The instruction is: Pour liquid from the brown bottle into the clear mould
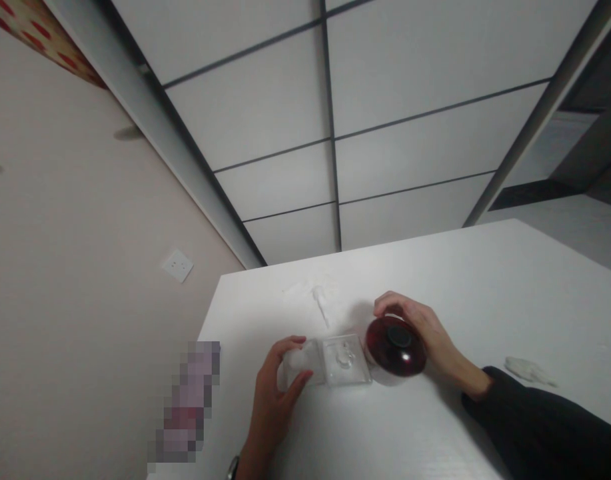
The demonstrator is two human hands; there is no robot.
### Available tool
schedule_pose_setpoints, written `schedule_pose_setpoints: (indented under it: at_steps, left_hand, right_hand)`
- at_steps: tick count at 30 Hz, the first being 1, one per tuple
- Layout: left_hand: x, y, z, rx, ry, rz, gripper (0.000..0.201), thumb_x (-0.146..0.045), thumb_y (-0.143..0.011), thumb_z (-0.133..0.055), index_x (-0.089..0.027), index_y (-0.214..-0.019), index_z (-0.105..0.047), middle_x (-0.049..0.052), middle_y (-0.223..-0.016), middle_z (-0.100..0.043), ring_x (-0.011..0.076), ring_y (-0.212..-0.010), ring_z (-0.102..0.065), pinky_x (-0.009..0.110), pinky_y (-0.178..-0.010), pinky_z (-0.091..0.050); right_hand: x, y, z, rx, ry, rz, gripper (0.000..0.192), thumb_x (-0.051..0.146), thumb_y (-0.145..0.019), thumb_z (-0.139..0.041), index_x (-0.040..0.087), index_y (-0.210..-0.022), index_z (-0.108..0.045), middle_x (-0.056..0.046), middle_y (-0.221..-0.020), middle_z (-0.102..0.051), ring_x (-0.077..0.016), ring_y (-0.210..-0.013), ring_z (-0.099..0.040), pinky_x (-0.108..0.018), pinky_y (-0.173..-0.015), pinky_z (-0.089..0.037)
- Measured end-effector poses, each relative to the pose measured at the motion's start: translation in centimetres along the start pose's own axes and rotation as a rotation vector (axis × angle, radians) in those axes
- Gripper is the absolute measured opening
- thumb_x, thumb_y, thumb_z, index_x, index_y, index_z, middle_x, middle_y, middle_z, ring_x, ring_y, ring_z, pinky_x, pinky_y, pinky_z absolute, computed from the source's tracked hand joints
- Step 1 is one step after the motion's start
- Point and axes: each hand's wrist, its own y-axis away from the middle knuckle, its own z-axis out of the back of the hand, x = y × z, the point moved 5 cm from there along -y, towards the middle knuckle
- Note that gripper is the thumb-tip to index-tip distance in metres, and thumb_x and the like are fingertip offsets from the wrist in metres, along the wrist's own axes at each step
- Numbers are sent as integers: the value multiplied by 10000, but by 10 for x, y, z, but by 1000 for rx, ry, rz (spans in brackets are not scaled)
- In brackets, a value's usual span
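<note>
A clear plastic case (347, 363) lies open on the white table, with a small clear ring-like shape in its right half. My left hand (280, 383) is closed on the left half, thumb at the near edge and fingers at the far one. Just right of the case stands a round container with a glossy dark red top (385, 343), a dark disc set in that top. My right hand (420, 320) curls around its far right side, some fingers hidden behind it. Beyond the case is a thin white piece with a wider end (319, 297).
A crumpled pale piece (528, 370) rests on the white table (485, 280) near my right sleeve. At the left are a wall with a socket (178, 266) and a blurred-out patch (190, 400). White panelled doors (295, 180) rise behind the table.
</note>
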Motion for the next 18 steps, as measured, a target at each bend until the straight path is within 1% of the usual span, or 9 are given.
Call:
schedule_pose_setpoints:
  at_steps: [3,6,11,13,16,18]
  left_hand:
    - [5,2,-1,-39,50,44,311,-439,-936,-744,-222,-1113,-608,140,-1266,-749,299,-1195,-726,457,-1017,-579]
    - [1,2,-2,-32,30,46,274,-411,-956,-721,-227,-1119,-598,131,-1265,-752,284,-1185,-731,452,-1016,-582]
    - [-16,0,-5,33,-100,-96,257,-355,-1010,-621,-236,-1230,-680,123,-1305,-733,285,-1237,-693,471,-1082,-542]
    - [-16,-1,-5,29,-97,-108,267,-359,-995,-643,-238,-1230,-684,120,-1294,-739,289,-1223,-698,469,-1068,-551]
    - [-9,-2,-4,-15,-54,-84,328,-405,-932,-735,-233,-1204,-669,122,-1271,-748,307,-1196,-711,479,-1038,-568]
    - [-5,-2,-4,-15,-41,-87,342,-442,-910,-759,-232,-1168,-680,124,-1262,-748,318,-1186,-711,493,-1034,-567]
  right_hand:
    - [0,0,0,-2,-2,1,589,733,-995,-480,229,-832,-737,-65,-862,-711,-229,-816,-664,-357,-785,-541]
    - [-1,0,0,-1,7,4,599,737,-1000,-467,229,-831,-737,-63,-858,-713,-227,-815,-663,-353,-779,-536]
    - [0,0,0,1,5,-1,608,748,-998,-456,232,-841,-735,-58,-861,-715,-221,-812,-659,-354,-787,-525]
    - [0,0,-1,1,2,-12,616,759,-993,-456,232,-836,-732,-57,-859,-715,-221,-814,-659,-354,-790,-527]
    - [1,0,-1,9,-7,-18,641,786,-979,-450,228,-834,-730,-57,-853,-714,-220,-806,-657,-355,-783,-524]
    - [1,0,-1,2,-9,-17,646,791,-976,-448,227,-837,-730,-57,-856,-714,-220,-806,-656,-355,-783,-522]
